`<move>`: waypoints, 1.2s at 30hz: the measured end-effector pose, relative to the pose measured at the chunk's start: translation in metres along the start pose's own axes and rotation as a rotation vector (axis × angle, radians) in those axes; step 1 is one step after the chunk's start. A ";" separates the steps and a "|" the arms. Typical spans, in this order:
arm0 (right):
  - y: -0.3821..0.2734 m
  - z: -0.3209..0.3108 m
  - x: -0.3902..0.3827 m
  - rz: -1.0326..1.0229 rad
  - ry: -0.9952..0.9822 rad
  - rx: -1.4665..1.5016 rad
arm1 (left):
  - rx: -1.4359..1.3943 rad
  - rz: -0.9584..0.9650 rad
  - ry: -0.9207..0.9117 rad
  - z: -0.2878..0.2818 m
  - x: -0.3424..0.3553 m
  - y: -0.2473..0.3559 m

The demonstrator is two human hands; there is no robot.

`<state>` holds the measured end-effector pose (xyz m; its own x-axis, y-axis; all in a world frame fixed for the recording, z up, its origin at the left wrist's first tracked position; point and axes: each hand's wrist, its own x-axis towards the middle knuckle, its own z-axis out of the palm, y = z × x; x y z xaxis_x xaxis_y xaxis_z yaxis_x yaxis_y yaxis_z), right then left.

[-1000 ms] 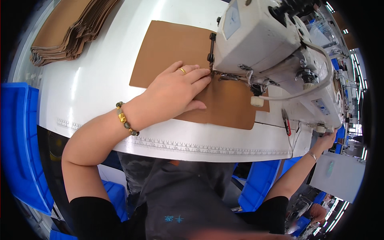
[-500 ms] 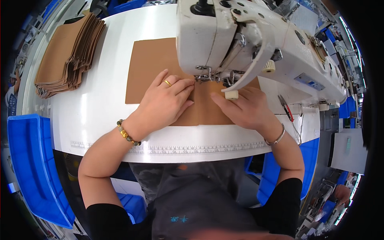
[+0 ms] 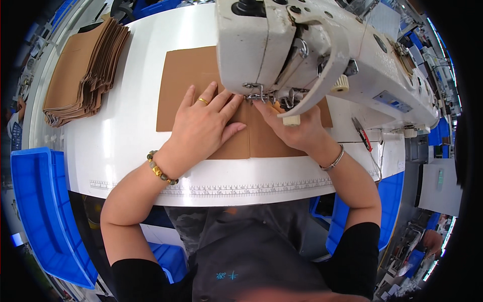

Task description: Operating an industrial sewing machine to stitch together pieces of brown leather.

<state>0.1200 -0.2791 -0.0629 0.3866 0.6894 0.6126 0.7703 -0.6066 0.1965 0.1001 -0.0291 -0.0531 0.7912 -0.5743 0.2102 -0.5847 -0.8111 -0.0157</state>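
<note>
Keep your left hand [image 3: 204,126] spread flat on the brown panel [image 3: 201,85] and your right hand [image 3: 292,128] open just beside the presser foot [image 3: 259,96]. Feed evenly, fingertips clear of the needle.

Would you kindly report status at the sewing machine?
Left hand flat on brown cardboard-like sheet. Right hand on it beneath white sewing machine head. Nothing in the way.

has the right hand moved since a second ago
Yes. The right hand came up from beside the white table edge onto the flat brown piece, by the white sewing machine needle.
</note>
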 end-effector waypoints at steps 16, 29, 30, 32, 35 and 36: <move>0.003 0.024 0.006 -0.075 0.325 -0.153 | -0.437 -0.068 0.147 0.023 0.035 -0.018; 0.001 0.021 0.002 -0.077 0.263 -0.113 | -0.295 -0.043 0.288 0.041 0.037 -0.019; 0.001 0.021 0.003 -0.077 0.262 -0.113 | -0.298 -0.047 0.287 0.040 0.038 -0.018; 0.000 0.021 0.004 -0.062 0.275 -0.091 | -0.301 -0.052 0.285 0.040 0.038 -0.018; 0.003 0.027 0.004 -0.047 0.250 0.039 | -0.304 -0.045 0.297 0.040 0.039 -0.018; 0.003 0.029 0.002 -0.045 0.249 0.038 | -0.295 -0.048 0.281 0.040 0.039 -0.018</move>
<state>0.1379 -0.2684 -0.0837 0.2186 0.5937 0.7744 0.8040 -0.5593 0.2018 0.1484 -0.0412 -0.0838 0.7628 -0.4514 0.4630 -0.6073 -0.7461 0.2729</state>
